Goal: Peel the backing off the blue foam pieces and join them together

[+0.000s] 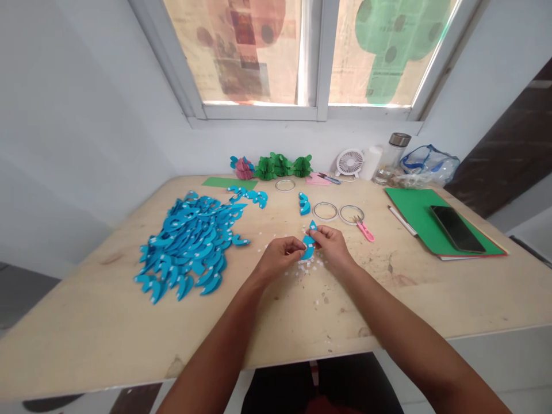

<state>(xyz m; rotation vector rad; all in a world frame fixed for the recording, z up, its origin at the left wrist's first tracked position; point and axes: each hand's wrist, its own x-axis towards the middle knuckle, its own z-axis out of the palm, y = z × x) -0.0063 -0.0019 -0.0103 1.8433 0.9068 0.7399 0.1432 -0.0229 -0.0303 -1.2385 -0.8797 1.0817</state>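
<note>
Between my two hands is a curved blue paper piece point(308, 248) with small white squares on it. My left hand point(282, 253) pinches its left side with thumb and forefinger. My right hand point(331, 242) grips the upper right part near the pointed tip. White paper scraps point(307, 268) lie scattered on the table beneath the piece. A small stack of similar blue pieces point(304, 203) sits just beyond my hands. To the left spreads a large heap of blue paper pieces point(190, 241), many bearing white squares.
Tape rolls point(325, 211) and pink-handled snips point(365, 229) lie right of centre on the wooden table point(129, 339). Farther right, a phone point(457, 228) rests on green sheets point(405, 210). Paper figures point(280, 165), a small fan point(349, 163) and a glass bottle point(393, 155) line the back wall.
</note>
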